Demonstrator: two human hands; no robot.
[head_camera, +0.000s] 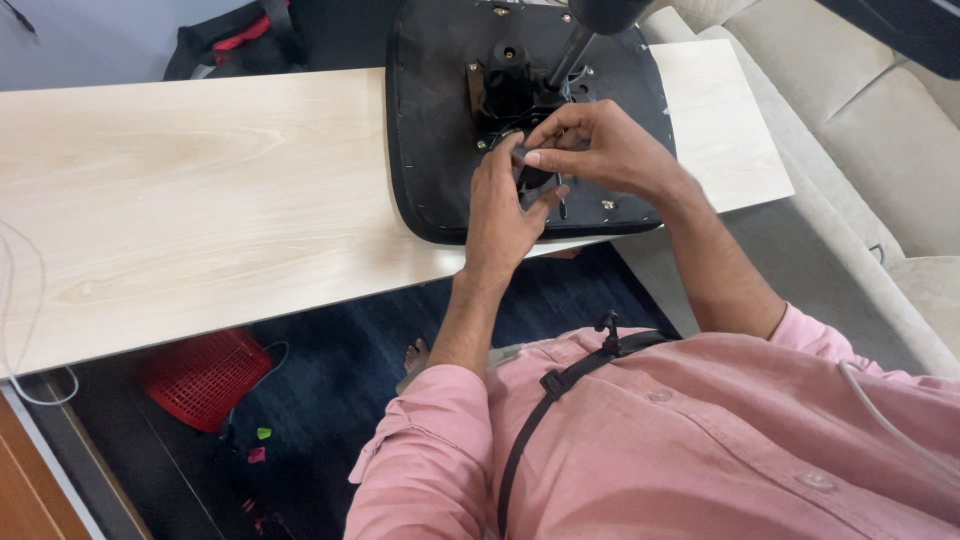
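Right now both hands meet over an upturned black chair seat (430, 150) lying on a pale wooden table (200, 180), its underside facing up. The left hand (500, 205) reaches straight ahead, fingers curled around a small dark part at the seat's middle. The right hand (600, 150) comes in from the right, pinching the same spot. The metal bracket (505, 85) and its slanted post (570, 55) lie just beyond the fingertips

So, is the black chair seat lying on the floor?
No, the black chair seat lies upside down on the light wooden table, and both the left hand and right hand work on its underside.
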